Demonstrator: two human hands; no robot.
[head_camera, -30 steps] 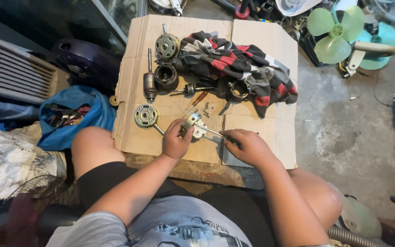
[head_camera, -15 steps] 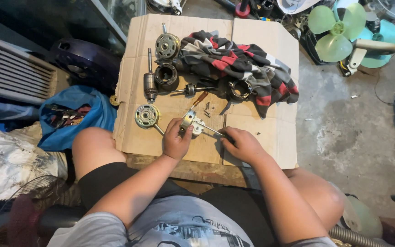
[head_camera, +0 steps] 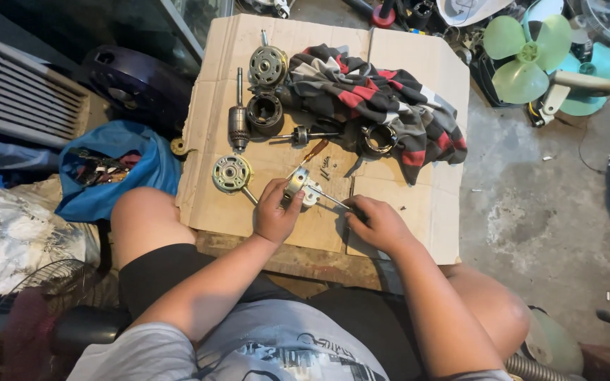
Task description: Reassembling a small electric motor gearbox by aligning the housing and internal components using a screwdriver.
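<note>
Grey-red striped cloth [head_camera: 383, 99], blue bag [head_camera: 125, 173], green fan [head_camera: 527, 60].

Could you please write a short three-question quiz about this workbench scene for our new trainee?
1. True or false: the left hand holds a small metal part over the cardboard sheet.
2. What does the right hand grip?
A. a thin metal tool
B. a hammer
C. a paintbrush
3. Which cloth lies at the far side of the cardboard sheet, partly under a dark metal ring?

Key:
1. True.
2. A: the thin metal tool, its tip at the small metal part.
3. The striped cloth, grey, black and red.
</note>
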